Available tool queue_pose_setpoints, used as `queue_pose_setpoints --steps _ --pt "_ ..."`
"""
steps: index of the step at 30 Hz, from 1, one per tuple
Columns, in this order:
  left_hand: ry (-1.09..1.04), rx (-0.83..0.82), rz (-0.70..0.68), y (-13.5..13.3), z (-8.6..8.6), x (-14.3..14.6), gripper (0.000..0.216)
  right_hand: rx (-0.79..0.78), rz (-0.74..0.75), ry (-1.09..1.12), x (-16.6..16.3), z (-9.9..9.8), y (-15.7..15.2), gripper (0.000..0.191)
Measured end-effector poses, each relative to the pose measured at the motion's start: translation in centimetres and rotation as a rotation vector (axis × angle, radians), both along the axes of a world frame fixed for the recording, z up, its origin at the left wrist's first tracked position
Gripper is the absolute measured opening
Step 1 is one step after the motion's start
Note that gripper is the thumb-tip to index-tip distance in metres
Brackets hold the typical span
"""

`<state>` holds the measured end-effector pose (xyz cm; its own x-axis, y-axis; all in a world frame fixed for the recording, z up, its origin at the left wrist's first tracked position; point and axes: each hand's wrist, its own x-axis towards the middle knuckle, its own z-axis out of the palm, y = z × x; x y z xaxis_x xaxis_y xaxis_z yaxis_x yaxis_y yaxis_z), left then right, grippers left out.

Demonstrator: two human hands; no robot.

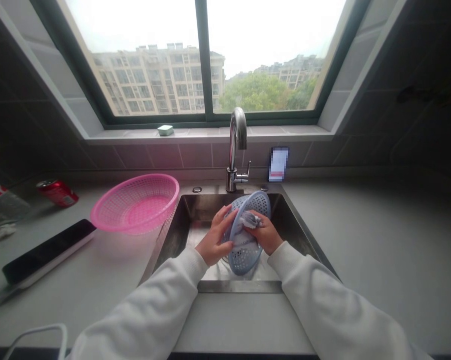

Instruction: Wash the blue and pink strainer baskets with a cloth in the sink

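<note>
A blue-grey plastic colander [261, 200] with a pattern of holes is held tilted on its side over the metal sink [200, 200]. My left hand [218, 237] grips its left rim, thumb and fingers apart on either side. Inside the bowl my right hand [267, 234] is closed on a bunched whitish cloth [248, 220] pressed against the colander's inner wall. Part of the cloth and the right fingertips are hidden in its folds. Behind them the faucet [238, 130] stands over the sink's back edge; no water is seen running.
Left of the sink is a pink mesh basket [135, 182], with a red can [58, 193] and a long black-topped device [50, 250] farther left. A phone [278, 164] leans on the back wall. On the windowsill sits a small pale green box [165, 130].
</note>
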<state>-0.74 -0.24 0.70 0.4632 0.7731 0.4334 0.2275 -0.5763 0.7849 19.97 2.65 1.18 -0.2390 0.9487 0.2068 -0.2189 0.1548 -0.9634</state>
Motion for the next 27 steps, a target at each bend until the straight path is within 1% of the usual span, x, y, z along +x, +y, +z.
queue_pose_setpoints --steps 2,3,5,8,10,11,14,16,17,19,23,24,25,27 --pt "-0.021 -0.009 -0.017 0.1 0.0 -0.1 0.088 0.025 0.078 -0.064 0.0 0.0 -0.1 0.041" --pt "-0.033 -0.014 -0.006 0.1 0.0 -0.1 0.087 0.02 0.082 -0.071 0.1 -0.1 0.0 0.04" --pt "-0.077 -0.015 0.066 0.1 0.1 -0.2 0.085 -0.017 0.015 -0.033 0.4 -0.2 0.3 0.039" --pt "-0.095 0.007 0.179 -0.2 0.1 -0.2 0.083 -0.062 -0.16 0.097 0.7 -0.4 0.8 0.038" --pt "-0.04 0.009 0.2 -0.4 0.1 0.0 0.078 -0.067 -0.212 0.156 0.8 -0.4 0.9 0.036" --pt "-0.017 0.005 0.204 -0.4 0.1 0.1 0.073 -0.064 -0.203 0.154 0.8 -0.4 0.8 0.037" --pt "-0.024 -0.019 0.182 -0.4 -0.2 0.4 0.056 -0.023 -0.051 0.016 0.5 -0.3 0.2 0.037" --pt "-0.062 -0.037 0.13 -0.2 -0.3 0.4 0.053 0.02 0.037 -0.087 0.4 -0.2 -0.2 0.035" --pt "-0.084 -0.046 0.108 -0.1 -0.3 0.4 0.051 0.029 0.052 -0.11 0.4 -0.2 -0.2 0.033" --pt "-0.14 -0.067 0.085 0.0 -0.2 0.3 0.049 0.013 0.005 -0.091 0.6 -0.1 0.0 0.031" --pt "-0.239 -0.096 0.078 0.2 0.2 0.1 0.051 -0.087 -0.221 0.122 1.0 -0.2 0.6 0.034" --pt "-0.246 -0.1 0.077 0.2 0.2 0.1 0.052 -0.105 -0.249 0.162 1.0 -0.3 0.7 0.035" --pt "-0.245 -0.102 0.074 0.2 0.2 0.2 0.052 -0.114 -0.239 0.171 0.8 -0.3 0.6 0.036" --pt "-0.217 -0.105 0.059 0.2 0.2 0.2 0.054 -0.089 -0.11 0.076 0.3 -0.3 0.3 0.036"
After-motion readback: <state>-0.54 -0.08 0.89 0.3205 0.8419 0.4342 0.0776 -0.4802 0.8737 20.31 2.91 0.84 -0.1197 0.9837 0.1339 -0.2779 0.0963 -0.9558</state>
